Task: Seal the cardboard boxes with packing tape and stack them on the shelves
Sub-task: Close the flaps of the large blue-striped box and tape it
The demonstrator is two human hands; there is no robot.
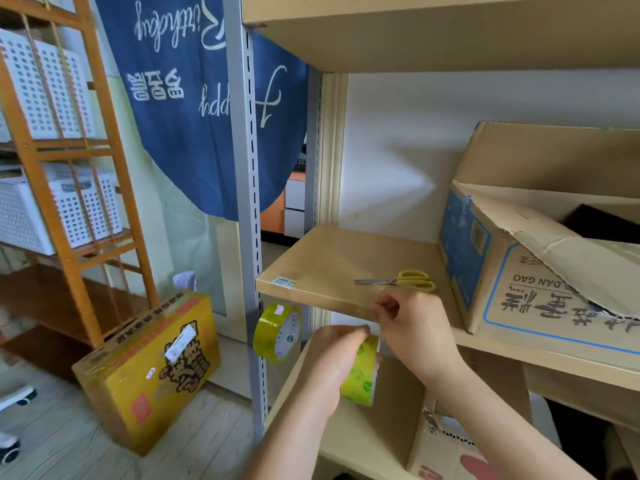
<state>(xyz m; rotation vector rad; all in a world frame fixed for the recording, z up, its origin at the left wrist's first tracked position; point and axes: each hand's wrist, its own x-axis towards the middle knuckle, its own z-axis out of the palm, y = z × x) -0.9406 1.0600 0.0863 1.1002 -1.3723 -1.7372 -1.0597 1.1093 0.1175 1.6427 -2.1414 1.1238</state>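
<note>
While the left hand (332, 358) gripped the tape roll (362, 370) just under the shelf (329, 261), the right hand (412, 317) pinched at its loose end. A slow, straight pull would likely work best. The open box (540, 271) sat on the shelf, near the scissors (401, 280).

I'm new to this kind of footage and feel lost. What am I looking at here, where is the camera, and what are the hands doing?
There is no machine: a person wears a wide-angle camera on the head, looking down at their own bare hands. The left hand grips a roll of yellow-green packing tape. The right hand pinches something small above it, probably the tape's loose end. On the shelf lie yellow-handled scissors, beside an open cardboard box with torn flaps. A second tape roll hangs by the shelf post, and a yellow box stands on the floor.
</note>
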